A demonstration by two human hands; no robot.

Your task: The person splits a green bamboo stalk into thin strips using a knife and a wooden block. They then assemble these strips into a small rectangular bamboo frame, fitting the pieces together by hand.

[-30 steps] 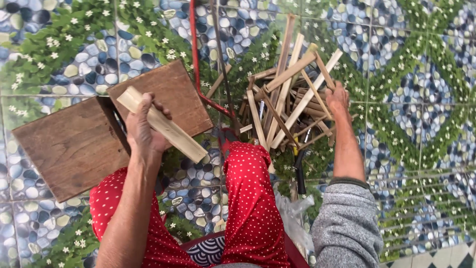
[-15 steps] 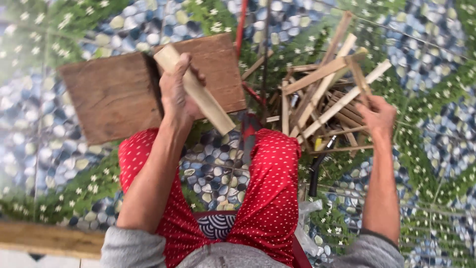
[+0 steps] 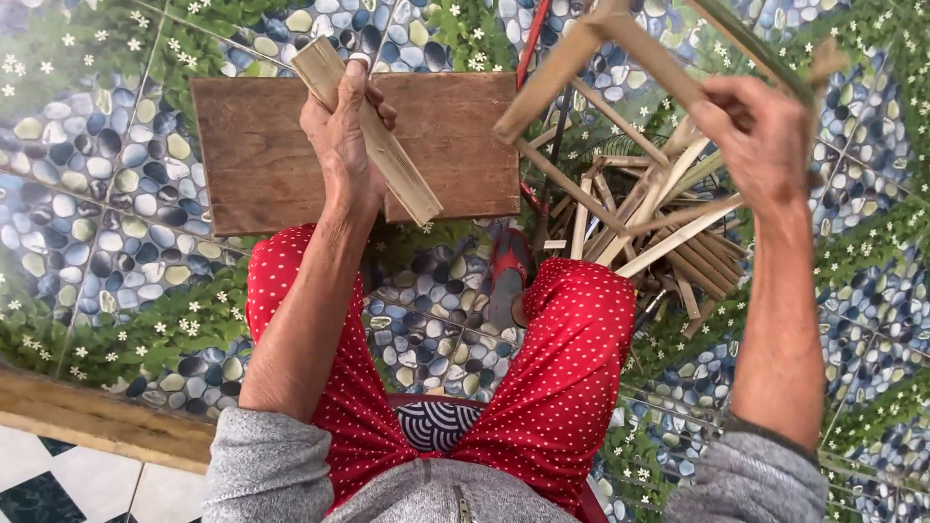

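Left hand (image 3: pixel 341 136) clamped on split bamboo slat (image 3: pixel 373 145) over wooden board (image 3: pixel 262 155) | right hand (image 3: pixel 765 136) gripping bamboo stick (image 3: pixel 620 44) lifted above stick pile (image 3: pixel 668 242) | pile looks mostly unworked.

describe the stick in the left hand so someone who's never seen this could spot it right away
Start at the brown wooden board lying flat on the pebble-patterned floor, above the red dotted trousers. The left hand is raised over it, gripping a stick that slants across the board. Unlike the thin sticks in the pile to the right, it is broad, flat, pale and alone.
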